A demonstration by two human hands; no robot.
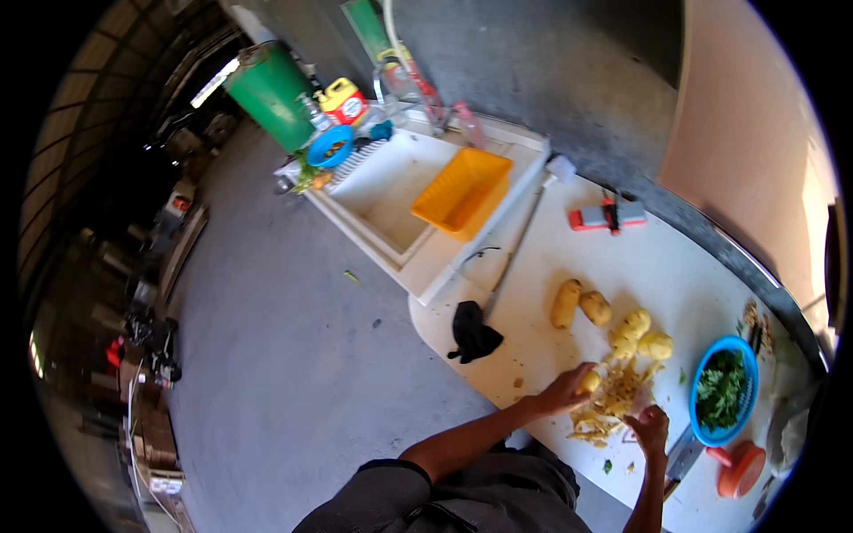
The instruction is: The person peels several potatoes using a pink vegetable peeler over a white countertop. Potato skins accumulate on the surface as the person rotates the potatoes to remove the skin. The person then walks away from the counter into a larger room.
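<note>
Over the white table, my left hand grips a peeled-looking yellow potato. My right hand is closed just right of a heap of potato peelings; what its fingers hold is too small to make out. Beyond the peelings lie pale peeled potatoes. Two brown unpeeled potatoes, one long and one rounder, rest farther back to the left.
Right of my hands are a blue basket of leafy greens, a broad knife and an orange-red round container. A black cloth lies at the left table edge. Beyond it, a white sink holds an orange basket.
</note>
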